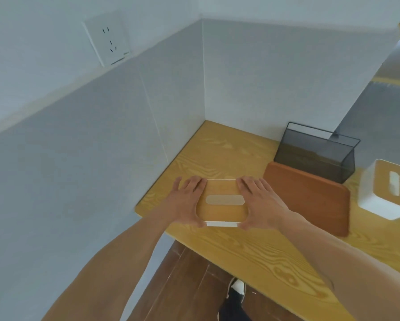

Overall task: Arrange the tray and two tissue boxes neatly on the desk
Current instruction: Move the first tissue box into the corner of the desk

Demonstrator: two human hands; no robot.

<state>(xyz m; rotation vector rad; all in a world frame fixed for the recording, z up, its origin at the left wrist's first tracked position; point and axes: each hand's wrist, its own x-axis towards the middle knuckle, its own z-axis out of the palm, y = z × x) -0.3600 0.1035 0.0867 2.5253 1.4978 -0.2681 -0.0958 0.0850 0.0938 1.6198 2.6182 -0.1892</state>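
Note:
A white tissue box with a wooden lid (224, 213) stands near the desk's left front corner. My left hand (185, 201) grips its left side and my right hand (260, 203) grips its right side, thumbs at the near edge. Just to its right a flat brown tray (310, 198) lies on the desk. A second white tissue box with a wooden lid (388, 191) stands at the right edge of the view, to the right of the tray and partly cut off.
The yellow wood-grain desk (252, 249) fits into a white wall corner. A dark mesh holder (319, 154) stands behind the tray against the back wall. A wall socket (106, 40) sits high on the left wall. Below the desk edge are brown floor and my shoe (237, 290).

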